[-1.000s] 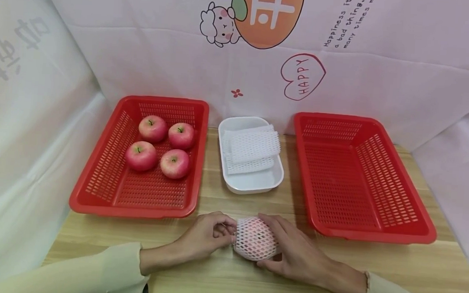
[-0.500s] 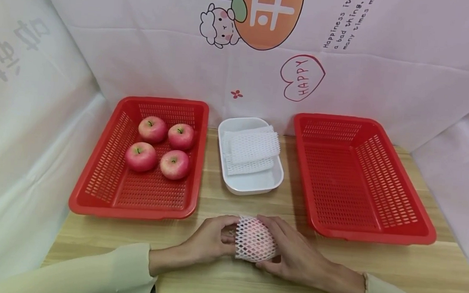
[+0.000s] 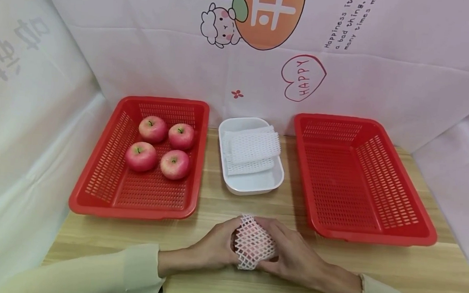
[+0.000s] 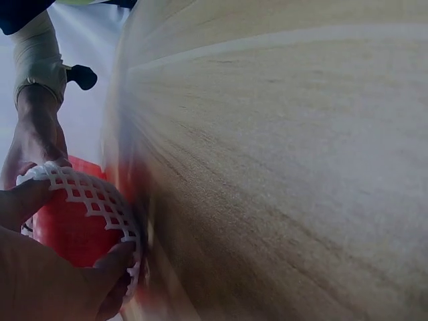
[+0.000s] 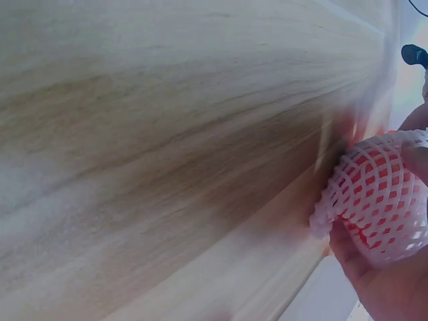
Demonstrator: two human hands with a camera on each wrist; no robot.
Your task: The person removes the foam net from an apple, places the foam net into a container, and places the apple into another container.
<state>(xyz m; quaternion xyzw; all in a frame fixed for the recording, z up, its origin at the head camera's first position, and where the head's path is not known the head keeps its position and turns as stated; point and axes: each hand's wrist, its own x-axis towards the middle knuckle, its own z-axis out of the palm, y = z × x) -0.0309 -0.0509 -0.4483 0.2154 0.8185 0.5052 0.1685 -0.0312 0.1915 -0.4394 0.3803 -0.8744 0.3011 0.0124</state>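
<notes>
Near the front of the table, both hands surround an apple (image 4: 70, 231) partly covered by a white foam net sleeve (image 3: 253, 244). My left hand (image 3: 219, 244) grips the sleeve's open rim, thumb and fingers spread apart so the mouth is stretched wide. Red skin shows through that mouth in the left wrist view. From the other side my right hand (image 3: 298, 255) holds the sleeved apple, fingers over its far side and thumb at the near side. The right wrist view shows the mesh (image 5: 384, 194) lying over the red fruit between the fingers.
A red basket (image 3: 131, 213) at left contains several apples (image 3: 175, 164). In the back middle, a white tray (image 3: 252, 186) holds folded foam net sleeves (image 3: 254, 146). Another red basket (image 3: 370, 237) stands at right. White printed cloth (image 3: 163, 61) hangs behind the table.
My left hand has moved right, from pinching the sleeve's left edge to spreading its rim wider. The sleeve's mouth now reaches further up and down. My right hand has barely moved.
</notes>
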